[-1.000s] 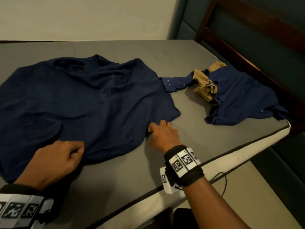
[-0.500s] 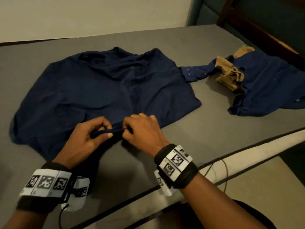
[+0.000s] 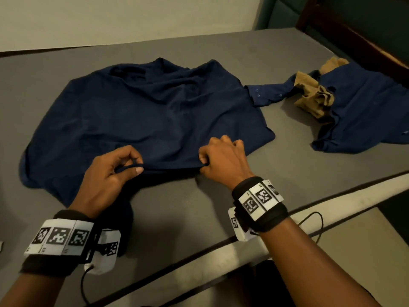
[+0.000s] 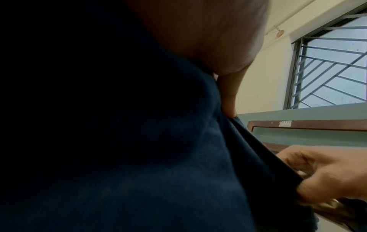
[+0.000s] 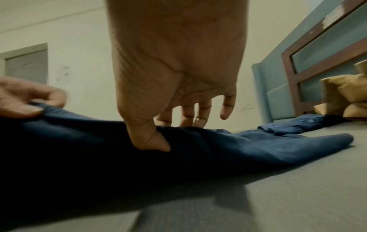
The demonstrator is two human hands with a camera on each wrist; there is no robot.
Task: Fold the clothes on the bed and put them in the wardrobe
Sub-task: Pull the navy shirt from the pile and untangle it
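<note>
A large navy shirt (image 3: 143,116) lies spread on the grey bed (image 3: 181,218), its near hem lifted slightly between my two hands. My left hand (image 3: 124,167) pinches the hem with thumb and curled fingers; in the left wrist view the dark fabric (image 4: 139,141) fills most of the frame. My right hand (image 3: 212,160) pinches the same hem further right, with its thumb (image 5: 151,141) under the navy cloth (image 5: 258,147) and its fingers on top. A second blue buttoned shirt (image 3: 363,111) and a tan garment (image 3: 314,96) lie crumpled at the right.
The bed's pale front edge (image 3: 309,209) runs diagonally at the lower right, with floor beyond. A dark wooden headboard frame (image 3: 354,32) with teal panels stands at the far right. A cream wall (image 3: 110,18) lies behind the bed. A barred window (image 4: 327,62) shows in the left wrist view.
Both hands came together at the middle of the near hem, then moved apart along it while pinching it. The head view has shifted left.
</note>
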